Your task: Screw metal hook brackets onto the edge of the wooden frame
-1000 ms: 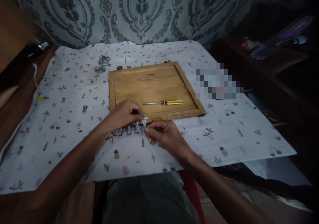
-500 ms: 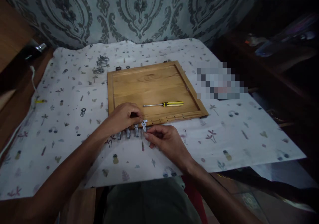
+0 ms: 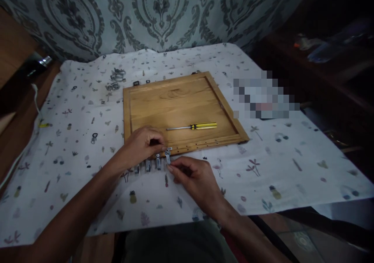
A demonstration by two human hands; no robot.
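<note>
A framed wooden board (image 3: 175, 103) lies on the patterned tablecloth, with small dark holes along its near edge. Several metal clips hang in a row off that edge, one of them a silvery clip (image 3: 158, 161). At the right end of the row, a metal hook (image 3: 168, 156) is pinched at its top by my left hand (image 3: 144, 144), which rests over the board's near left part. My right hand (image 3: 193, 175) pinches the hook's lower end from the right. A yellow and black screwdriver (image 3: 203, 126) lies on the board just beyond both hands.
A pile of metal pieces (image 3: 117, 75) lies behind the board on the left. A blurred-out flat item (image 3: 265, 99) is on the cloth at the right. A white cord (image 3: 36, 99) runs along the left edge. Patterned fabric (image 3: 160, 13) hangs behind the table.
The view has shifted slightly, so the board and hands appear a little lower. Both hands keep their pinch on the hook at the board's near edge.
</note>
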